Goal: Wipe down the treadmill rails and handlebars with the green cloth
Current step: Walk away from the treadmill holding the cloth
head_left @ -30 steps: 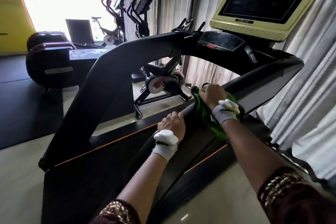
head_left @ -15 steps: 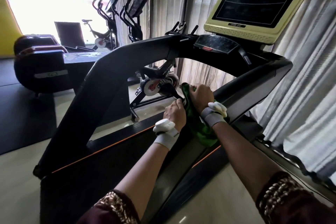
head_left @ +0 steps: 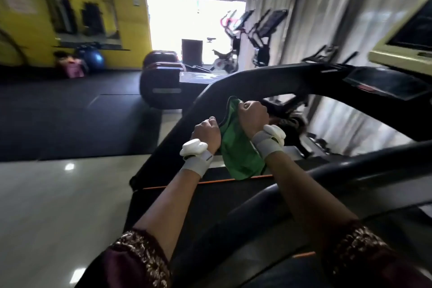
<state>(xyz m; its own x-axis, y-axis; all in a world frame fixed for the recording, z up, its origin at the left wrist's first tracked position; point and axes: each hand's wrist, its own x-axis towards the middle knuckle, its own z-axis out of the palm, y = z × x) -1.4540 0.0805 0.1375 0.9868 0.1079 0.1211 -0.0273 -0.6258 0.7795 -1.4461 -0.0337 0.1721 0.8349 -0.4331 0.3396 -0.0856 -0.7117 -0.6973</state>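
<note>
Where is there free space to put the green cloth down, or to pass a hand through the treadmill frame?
Bare patches: the pale floor left of the treadmill, and the dark belt below the orange stripe. A hand may pass through the opening under the console, beside the curtain. It is crowded at the left upright, where the left hand and right hand grip the cloth.

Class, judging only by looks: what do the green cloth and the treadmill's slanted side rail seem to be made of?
Green cloth: soft woven or microfibre fabric, matt; it hangs in limp folds between both hands. Side rail: probably moulded plastic or coated metal, smooth black with a dull sheen; blur leaves that open.
</note>
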